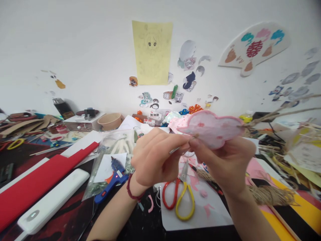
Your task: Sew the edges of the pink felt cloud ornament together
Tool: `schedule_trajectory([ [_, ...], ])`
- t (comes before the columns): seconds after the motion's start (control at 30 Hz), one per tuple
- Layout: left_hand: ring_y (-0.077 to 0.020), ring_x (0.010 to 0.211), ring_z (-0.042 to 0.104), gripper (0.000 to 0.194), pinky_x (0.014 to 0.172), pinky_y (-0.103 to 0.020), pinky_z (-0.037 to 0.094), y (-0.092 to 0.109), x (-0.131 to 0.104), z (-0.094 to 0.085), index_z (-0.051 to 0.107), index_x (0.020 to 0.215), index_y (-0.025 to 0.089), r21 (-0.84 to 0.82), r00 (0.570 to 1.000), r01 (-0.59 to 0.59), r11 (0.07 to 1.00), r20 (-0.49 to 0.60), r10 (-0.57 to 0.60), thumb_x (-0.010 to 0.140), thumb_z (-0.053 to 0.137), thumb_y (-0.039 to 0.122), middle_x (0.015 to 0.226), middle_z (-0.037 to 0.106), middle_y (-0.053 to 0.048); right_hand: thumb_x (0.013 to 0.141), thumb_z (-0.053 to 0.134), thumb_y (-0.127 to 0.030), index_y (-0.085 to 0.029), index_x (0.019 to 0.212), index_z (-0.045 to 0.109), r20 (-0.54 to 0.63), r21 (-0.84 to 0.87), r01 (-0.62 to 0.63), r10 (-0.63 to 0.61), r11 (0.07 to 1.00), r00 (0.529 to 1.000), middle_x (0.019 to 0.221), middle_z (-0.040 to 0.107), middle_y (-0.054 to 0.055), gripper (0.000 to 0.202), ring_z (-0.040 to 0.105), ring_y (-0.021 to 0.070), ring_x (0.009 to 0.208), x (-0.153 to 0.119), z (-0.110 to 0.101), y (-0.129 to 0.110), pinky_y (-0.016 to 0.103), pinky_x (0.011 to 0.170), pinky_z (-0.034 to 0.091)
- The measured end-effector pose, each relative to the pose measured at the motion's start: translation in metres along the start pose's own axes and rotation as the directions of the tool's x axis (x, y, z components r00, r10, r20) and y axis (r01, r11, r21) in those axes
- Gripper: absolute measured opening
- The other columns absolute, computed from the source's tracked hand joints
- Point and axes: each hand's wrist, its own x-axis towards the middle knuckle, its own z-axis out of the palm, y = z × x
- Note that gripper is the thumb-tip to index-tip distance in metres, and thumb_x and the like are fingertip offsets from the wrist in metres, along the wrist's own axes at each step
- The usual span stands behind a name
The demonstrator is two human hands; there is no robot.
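Above the near tabletop, we note the pink-edged cloud piece clamped in the grip of the right hand, presumably steadying its left edge. Left hand: grip closed on a slim metal tool, near that edge. Scissors lie below on white paper, handles nearest, likely for easy reach.

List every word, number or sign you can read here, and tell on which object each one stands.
"囍", in red: on the fan-shaped cutout.
Bottle label: black and red Chinese characters, too blurred to read surely.
White sticker on the blue glue gun: too small to read.
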Motion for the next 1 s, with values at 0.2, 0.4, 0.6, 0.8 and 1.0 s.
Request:
schedule_trajectory([
  [0.2, -0.0077, 0.050, 0.062, 0.009, 0.051, -0.021, 0.051, 0.0000, -0.0004, -0.0027, 0.062, 0.097, 0.016, -0.007, 0.999, 0.028, 1.000, 0.037, -0.028, 0.097, 0.053, 0.015, 0.061, 0.067, 0.003, 0.075, 0.077, -0.016, -0.018, 0.055, 0.056, -0.002, 0.029, 0.006, -0.006, 1.000, 1.000, 0.048, 0.049, -0.006, 0.029, 0.042, 0.0066, 0.046, -0.0009, 0.0013, -0.0001, 0.023, 0.044, 0.035],
  [0.4, -0.0096, 0.051, 0.063, 0.010, 0.049, -0.023, 0.052, 0.0029, 0.0001, -0.0026, 0.062, 0.096, 0.015, 0.005, 0.999, 0.050, 0.999, 0.012, -0.050, 0.097, 0.051, 0.015, 0.066, 0.071, 0.000, 0.076, 0.077, -0.017, -0.018, 0.059, 0.059, 0.007, 0.035, -0.011, 0.011, 0.999, 1.000, 0.049, 0.050, -0.007, 0.025, 0.044, 0.0068, 0.047, -0.0012, 0.0007, 0.0009, 0.023, 0.046, 0.037],
  [0.6, -0.0095, 0.047, 0.060, 0.012, 0.047, -0.023, 0.049, 0.0027, -0.0001, 0.0005, 0.062, 0.095, 0.014, -0.009, 1.000, 0.027, 1.000, 0.004, -0.027, 0.097, 0.051, 0.015, 0.063, 0.069, 0.000, 0.074, 0.078, -0.016, -0.018, 0.054, 0.057, 0.010, 0.006, 0.020, -0.020, 1.000, 1.000, 0.047, 0.049, -0.007, 0.029, 0.043, 0.0063, 0.045, -0.0007, -0.0001, 0.0006, 0.023, 0.044, 0.035],
  [0.8, -0.0076, 0.050, 0.059, 0.012, 0.049, -0.020, 0.048, 0.0020, -0.0004, -0.0015, 0.063, 0.095, 0.016, 0.012, 0.997, 0.071, 0.997, -0.015, -0.071, 0.099, 0.051, 0.017, 0.062, 0.068, 0.001, 0.074, 0.078, -0.017, -0.018, 0.056, 0.061, -0.002, 0.009, -0.016, 0.016, 1.000, 1.000, 0.049, 0.056, -0.004, 0.025, 0.052, 0.0096, 0.048, -0.0023, 0.0003, 0.0012, 0.024, 0.045, 0.039],
  [1.0, -0.0098, 0.059, 0.067, 0.007, 0.049, -0.022, 0.048, -0.0004, -0.0007, 0.0038, 0.062, 0.096, 0.013, 0.064, 0.999, -0.023, 0.998, -0.042, 0.026, 0.097, 0.055, 0.015, 0.072, 0.074, -0.003, 0.077, 0.076, -0.018, -0.017, 0.053, 0.057, -0.007, -0.014, -0.009, 0.009, 1.000, 1.000, 0.046, 0.050, -0.006, 0.031, 0.042, 0.0063, 0.044, -0.0016, 0.0001, 0.0034, 0.023, 0.043, 0.033],
])
